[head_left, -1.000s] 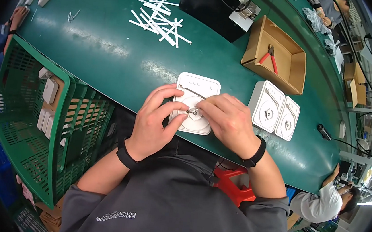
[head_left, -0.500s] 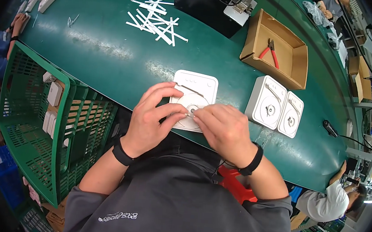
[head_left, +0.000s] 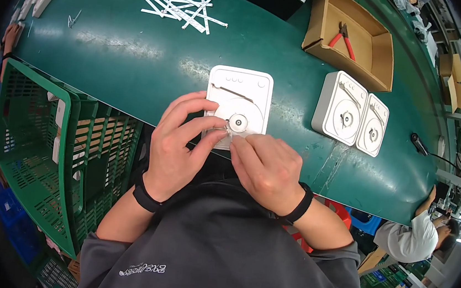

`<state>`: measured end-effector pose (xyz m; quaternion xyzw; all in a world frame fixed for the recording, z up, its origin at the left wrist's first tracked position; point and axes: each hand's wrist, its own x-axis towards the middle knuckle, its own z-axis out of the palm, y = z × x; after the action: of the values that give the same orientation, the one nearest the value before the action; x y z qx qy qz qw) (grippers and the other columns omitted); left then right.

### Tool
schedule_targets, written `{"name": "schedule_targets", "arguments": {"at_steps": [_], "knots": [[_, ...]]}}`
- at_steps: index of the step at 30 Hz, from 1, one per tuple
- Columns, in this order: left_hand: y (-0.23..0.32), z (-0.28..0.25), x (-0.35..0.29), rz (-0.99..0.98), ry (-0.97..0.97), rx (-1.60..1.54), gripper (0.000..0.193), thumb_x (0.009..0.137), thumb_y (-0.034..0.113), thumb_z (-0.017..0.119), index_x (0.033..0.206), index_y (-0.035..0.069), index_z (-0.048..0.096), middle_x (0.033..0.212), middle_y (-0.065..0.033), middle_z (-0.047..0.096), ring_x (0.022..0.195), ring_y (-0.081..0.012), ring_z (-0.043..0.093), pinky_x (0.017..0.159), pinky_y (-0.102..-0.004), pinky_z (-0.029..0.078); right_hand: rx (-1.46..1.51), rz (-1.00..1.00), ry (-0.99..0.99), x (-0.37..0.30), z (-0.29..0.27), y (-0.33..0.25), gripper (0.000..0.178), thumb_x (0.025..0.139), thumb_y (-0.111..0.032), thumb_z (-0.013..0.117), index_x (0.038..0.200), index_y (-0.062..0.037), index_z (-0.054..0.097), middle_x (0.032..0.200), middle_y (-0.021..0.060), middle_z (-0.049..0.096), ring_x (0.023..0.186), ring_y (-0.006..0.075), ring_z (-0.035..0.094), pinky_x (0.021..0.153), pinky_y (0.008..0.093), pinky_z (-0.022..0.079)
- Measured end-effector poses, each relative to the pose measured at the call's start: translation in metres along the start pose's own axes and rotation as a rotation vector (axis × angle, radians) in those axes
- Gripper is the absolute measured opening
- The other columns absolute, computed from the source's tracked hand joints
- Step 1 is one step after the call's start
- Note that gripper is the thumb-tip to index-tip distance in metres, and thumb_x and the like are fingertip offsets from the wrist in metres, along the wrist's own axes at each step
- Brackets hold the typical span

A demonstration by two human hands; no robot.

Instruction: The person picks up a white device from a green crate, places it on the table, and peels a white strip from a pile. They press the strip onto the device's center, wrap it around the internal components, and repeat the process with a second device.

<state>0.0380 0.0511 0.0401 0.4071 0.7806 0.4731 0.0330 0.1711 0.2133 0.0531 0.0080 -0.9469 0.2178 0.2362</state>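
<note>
In front of me on the green worktable lies a white turntable-shaped device (head_left: 240,84), a rounded block with a circular recess, a small round hub and a dark diagonal arm. Over its near left part my left hand (head_left: 177,144) has thumb and index finger closed together just beside the hub, the other fingers curved. My right hand (head_left: 269,170) is closed in a pinch at the device's near edge, its fingertips almost meeting the left ones. Something small and pale seems to be between the fingertips, too small to name.
Two similar white devices (head_left: 340,107) stand to the right. Behind them, an open cardboard box (head_left: 381,53) holds red-handled cutters (head_left: 342,39). White strips (head_left: 185,6) lie scattered at the back. A green crate (head_left: 67,172) stands at left. Other people are at both sides.
The whole view has shifted, so the table items sit higher. My fingertips have moved off the hub toward the device's near left, leaving the hub uncovered.
</note>
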Motion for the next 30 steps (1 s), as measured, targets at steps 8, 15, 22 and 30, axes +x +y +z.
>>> {"name": "schedule_targets", "arguments": {"at_steps": [8,15,22,30], "knots": [[0.001,0.002,-0.001,0.003,0.008,0.038,0.022,0.082,-0.001,0.089,0.103,0.005,0.084,0.121,-0.0089,0.076,0.127,-0.0350,0.071,0.102,-0.0453,0.059,-0.083,0.038,-0.074,-0.001,0.002,-0.004,0.020,0.089,-0.005,0.086,0.106,-0.0052,0.076,0.090,0.0035,0.068,0.071,0.0216,0.069,0.061,0.0357,0.053],[0.003,0.001,0.001,-0.029,0.007,0.011,0.022,0.084,-0.003,0.088,0.104,0.005,0.085,0.125,-0.0095,0.076,0.131,-0.0356,0.070,0.105,-0.0455,0.059,-0.025,0.031,-0.050,0.002,0.003,-0.002,0.022,0.090,-0.005,0.086,0.109,-0.0049,0.076,0.091,0.0047,0.068,0.073,0.0229,0.071,0.062,0.0372,0.055],[0.003,0.005,0.006,0.032,0.023,0.055,0.020,0.083,0.001,0.089,0.101,0.007,0.085,0.121,-0.0078,0.075,0.127,-0.0349,0.070,0.100,-0.0453,0.059,-0.058,0.078,-0.030,0.000,0.000,-0.004,0.021,0.090,-0.004,0.085,0.109,-0.0058,0.076,0.091,0.0047,0.069,0.071,0.0237,0.071,0.062,0.0369,0.055],[-0.003,0.001,0.007,0.011,-0.021,0.025,0.020,0.085,-0.001,0.088,0.104,0.007,0.086,0.124,-0.0082,0.076,0.131,-0.0340,0.070,0.106,-0.0444,0.058,-0.075,0.097,-0.005,0.001,-0.004,0.001,0.019,0.090,-0.004,0.086,0.106,-0.0070,0.077,0.089,0.0051,0.070,0.070,0.0247,0.071,0.062,0.0369,0.055]]}}
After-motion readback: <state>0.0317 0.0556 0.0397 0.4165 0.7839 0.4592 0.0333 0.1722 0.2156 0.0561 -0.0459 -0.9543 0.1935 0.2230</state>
